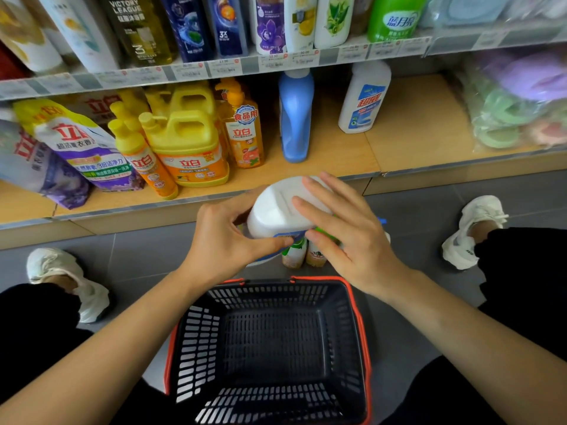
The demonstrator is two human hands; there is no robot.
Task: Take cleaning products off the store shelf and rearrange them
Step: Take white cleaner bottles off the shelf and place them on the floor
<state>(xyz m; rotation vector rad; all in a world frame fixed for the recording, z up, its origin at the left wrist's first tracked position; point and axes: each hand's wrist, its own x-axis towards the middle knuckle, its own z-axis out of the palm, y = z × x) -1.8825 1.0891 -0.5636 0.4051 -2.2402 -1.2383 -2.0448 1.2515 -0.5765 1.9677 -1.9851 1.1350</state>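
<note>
Mid-step: white bottle, off the shelf, hung tipped at 12 o'clock of the basket, over small bottles on the floor. L hand gripped it; R hand pressed flat-fingered on its base. Next, prob.: turn upright & place.

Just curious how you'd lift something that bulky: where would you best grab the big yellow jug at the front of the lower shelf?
By the arched handle on top of the yellow jug. The jug stands upright and there is an open gap under the arch, so fingers could probably hook through it, coming in from the front. The body looks too wide for one hand.
</note>
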